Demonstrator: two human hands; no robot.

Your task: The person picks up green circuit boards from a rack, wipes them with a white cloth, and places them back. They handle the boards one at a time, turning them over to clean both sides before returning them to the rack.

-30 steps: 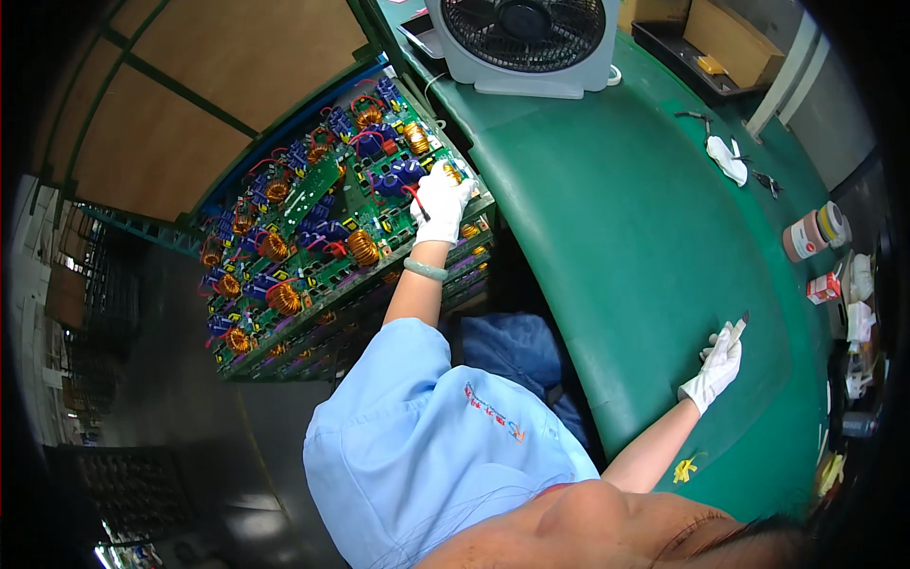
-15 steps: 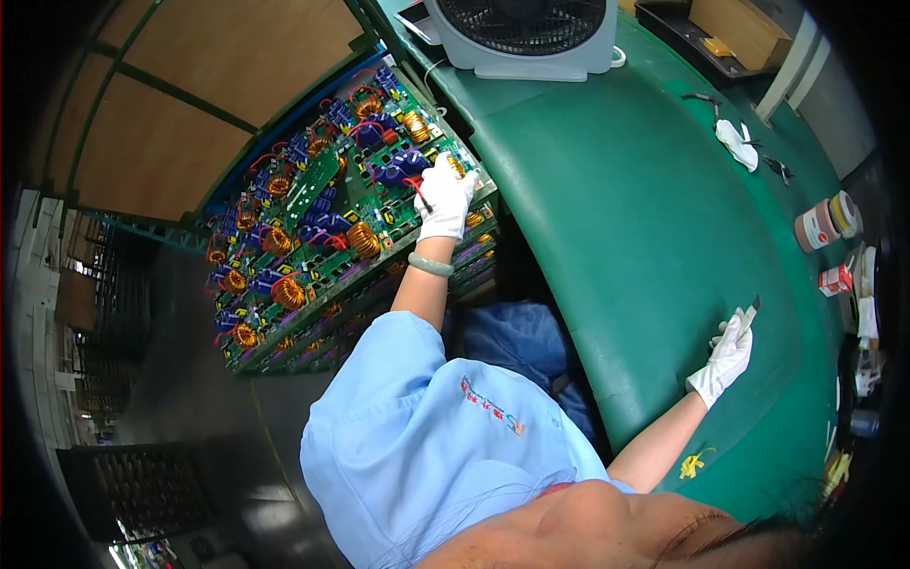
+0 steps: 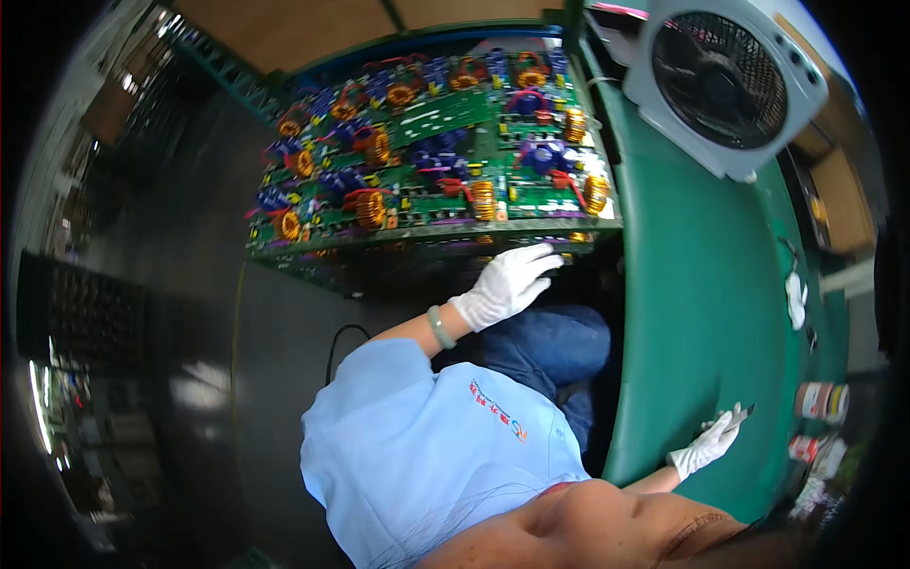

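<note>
My left hand (image 3: 507,284), in a white glove, reaches out to the front edge of the stack of circuit boards (image 3: 436,161); its fingers are spread and lie loose at or just under the rim of the top board, clamped on nothing that I can see; whether the fingertips touch the board edge I cannot tell. The boards sit to my left of the green desk (image 3: 701,313), the top one crowded with copper coils, blue parts and red wires, and more boards show dimly beneath it. My right hand (image 3: 709,444), also gloved, rests on the near part of the desk with a small dark tool (image 3: 747,411) pinched at the fingertips; the tool is too small to identify. Risks, as I judge them: a pull on the top board by one edge alone could tilt it and drag it across the components below; a glove finger could snag on a coil or wire; the tool point could score the desk cover if the right hand slides. Clearances: the stack's front edge overhangs dark floor and my knee in blue trousers (image 3: 550,346), so room under the left hand is tight; the desk edge runs close beside the stack; the desk middle is open, with a grey fan (image 3: 725,85) at the far end, a white cloth (image 3: 794,299) and tape rolls (image 3: 823,400) toward the right rim.
</note>
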